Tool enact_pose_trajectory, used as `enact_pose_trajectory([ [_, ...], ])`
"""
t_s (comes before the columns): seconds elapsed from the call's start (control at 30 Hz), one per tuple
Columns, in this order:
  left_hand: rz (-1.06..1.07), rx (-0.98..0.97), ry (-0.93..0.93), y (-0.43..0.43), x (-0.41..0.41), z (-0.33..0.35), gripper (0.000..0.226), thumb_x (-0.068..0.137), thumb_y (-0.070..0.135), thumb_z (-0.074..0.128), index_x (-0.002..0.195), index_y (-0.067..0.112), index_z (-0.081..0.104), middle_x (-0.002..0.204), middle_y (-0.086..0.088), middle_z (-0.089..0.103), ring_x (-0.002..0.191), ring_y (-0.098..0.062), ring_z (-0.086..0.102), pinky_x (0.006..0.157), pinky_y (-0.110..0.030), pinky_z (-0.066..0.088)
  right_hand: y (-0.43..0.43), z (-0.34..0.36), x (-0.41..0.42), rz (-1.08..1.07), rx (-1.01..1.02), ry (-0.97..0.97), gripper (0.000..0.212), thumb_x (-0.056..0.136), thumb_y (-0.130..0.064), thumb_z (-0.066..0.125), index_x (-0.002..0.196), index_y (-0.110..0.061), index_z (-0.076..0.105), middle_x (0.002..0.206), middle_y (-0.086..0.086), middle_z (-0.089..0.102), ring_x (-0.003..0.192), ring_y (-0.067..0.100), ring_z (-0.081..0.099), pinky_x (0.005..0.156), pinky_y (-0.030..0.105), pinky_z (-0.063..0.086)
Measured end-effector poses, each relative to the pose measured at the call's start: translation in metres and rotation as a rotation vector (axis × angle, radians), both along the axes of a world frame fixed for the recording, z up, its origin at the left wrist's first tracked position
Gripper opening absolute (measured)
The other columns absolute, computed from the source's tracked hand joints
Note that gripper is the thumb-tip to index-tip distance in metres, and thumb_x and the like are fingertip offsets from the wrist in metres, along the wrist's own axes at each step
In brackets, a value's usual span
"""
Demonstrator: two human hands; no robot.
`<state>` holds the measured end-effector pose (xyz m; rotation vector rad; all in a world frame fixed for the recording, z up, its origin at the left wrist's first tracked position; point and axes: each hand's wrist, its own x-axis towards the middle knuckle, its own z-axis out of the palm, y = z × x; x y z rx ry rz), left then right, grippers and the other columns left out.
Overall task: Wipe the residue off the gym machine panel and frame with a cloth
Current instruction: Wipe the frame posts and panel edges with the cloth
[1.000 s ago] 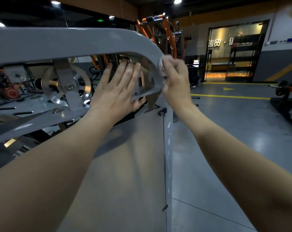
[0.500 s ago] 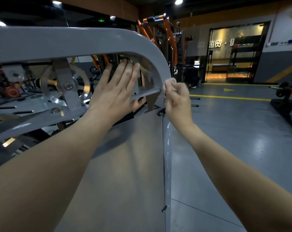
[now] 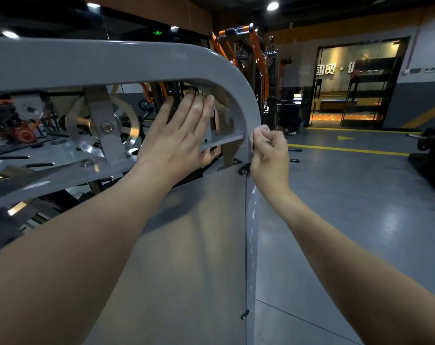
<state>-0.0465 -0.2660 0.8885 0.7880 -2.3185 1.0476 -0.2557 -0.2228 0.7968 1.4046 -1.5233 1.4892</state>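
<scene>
Frame [image 3: 126, 63] grey, curved | left hand [image 3: 176, 135] spread flat inside it | right hand [image 3: 270, 155] pinches cloth [image 3: 257, 131] on its outer edge | floor [image 3: 361, 207] glossy grey beyond

Matt grey painted metal frame [image 3: 141, 63]

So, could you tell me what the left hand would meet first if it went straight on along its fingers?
Probably the frame at its curved top, just above the left hand; depth is unclear.

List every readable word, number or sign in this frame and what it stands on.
"国贸 ·": wall lettering beyond the glass doorway; later characters are hidden.
Green lit sign overhead: too blurred to read.
White mark on dark equipment: too small to read.
Yellow arrow painted on the floor: no words.
</scene>
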Motion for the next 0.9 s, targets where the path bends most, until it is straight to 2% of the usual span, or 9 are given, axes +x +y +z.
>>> enact_pose_trajectory([
  [0.07,-0.001,0.000,-0.003,-0.001,0.000,0.000,0.100,0.088,0.059,-0.031,0.161,0.000,0.001,0.165,-0.021,0.018,0.155,-0.034,0.016,0.124,-0.054,0.018,-0.002,0.034,0.005,-0.015,-0.015,0.014,0.034,0.091,0.012,0.055,0.115,-0.012,0.064,0.113,0.015,0.055,0.102,0.035,0.055,0.080,0.041,0.055],
  [0.17,-0.002,-0.007,-0.002,-0.001,0.000,0.001,0.098,0.089,0.060,-0.029,0.161,0.000,0.002,0.165,-0.021,0.018,0.154,-0.034,0.016,0.124,-0.053,0.018,-0.008,0.093,0.019,-0.011,-0.082,0.160,0.037,0.091,0.006,0.059,0.125,-0.006,0.066,0.122,0.016,0.057,0.109,0.032,0.052,0.088,0.024,0.045],
  [0.23,0.002,-0.015,-0.002,0.000,0.000,0.001,0.097,0.091,0.060,-0.026,0.161,0.000,0.002,0.165,-0.022,0.019,0.154,-0.035,0.016,0.124,-0.053,0.018,-0.012,0.108,0.017,0.012,-0.098,0.302,0.044,0.092,0.003,0.062,0.136,-0.004,0.062,0.126,0.019,0.058,0.114,0.034,0.052,0.094,0.028,0.048],
  [0.3,0.006,-0.019,0.001,0.000,0.000,0.001,0.093,0.093,0.059,-0.023,0.161,0.001,0.000,0.165,-0.021,0.018,0.155,-0.034,0.015,0.124,-0.053,0.017,-0.013,0.094,0.001,0.004,-0.114,0.410,0.047,0.093,0.002,0.063,0.140,-0.005,0.059,0.129,0.018,0.057,0.116,0.035,0.052,0.099,0.036,0.050],
  [0.4,0.014,-0.031,0.000,0.000,0.000,-0.001,0.086,0.096,0.057,-0.010,0.161,0.001,-0.003,0.166,-0.020,0.015,0.155,-0.033,0.013,0.125,-0.052,0.016,-0.008,0.055,-0.019,-0.020,-0.046,0.295,0.055,0.089,0.010,0.064,0.140,-0.007,0.059,0.128,0.015,0.053,0.115,0.037,0.054,0.097,0.045,0.052],
  [0.5,0.001,-0.034,0.006,0.001,-0.001,0.001,0.093,0.092,0.057,-0.026,0.161,0.000,-0.001,0.166,-0.021,0.017,0.155,-0.034,0.015,0.124,-0.053,0.017,-0.007,0.062,-0.003,-0.029,-0.041,0.203,0.048,0.089,0.010,0.062,0.134,-0.004,0.063,0.123,0.017,0.057,0.112,0.036,0.053,0.096,0.036,0.051],
  [0.63,-0.024,-0.007,-0.001,0.004,0.000,0.001,0.095,0.094,0.061,-0.023,0.161,-0.002,0.004,0.165,-0.024,0.019,0.155,-0.036,0.015,0.123,-0.054,0.017,-0.014,0.118,0.026,0.028,-0.125,0.386,0.050,0.089,0.000,0.071,0.138,-0.003,0.060,0.131,0.018,0.057,0.118,0.031,0.048,0.099,0.033,0.048],
  [0.73,-0.018,-0.005,-0.001,0.004,0.000,0.000,0.096,0.094,0.061,-0.022,0.161,-0.002,0.006,0.164,-0.024,0.021,0.155,-0.036,0.016,0.123,-0.054,0.019,-0.018,0.115,0.006,0.025,-0.128,0.525,0.054,0.089,0.001,0.072,0.141,-0.005,0.059,0.132,0.018,0.057,0.118,0.030,0.049,0.103,0.032,0.047],
  [0.9,-0.036,0.008,0.021,0.002,0.000,0.001,0.100,0.090,0.060,-0.027,0.160,-0.002,0.008,0.163,-0.023,0.023,0.153,-0.036,0.019,0.122,-0.055,0.021,-0.006,0.043,-0.030,-0.032,-0.035,0.393,0.048,0.089,0.011,0.062,0.136,-0.001,0.062,0.121,0.024,0.059,0.109,0.042,0.056,0.090,0.050,0.054],
])
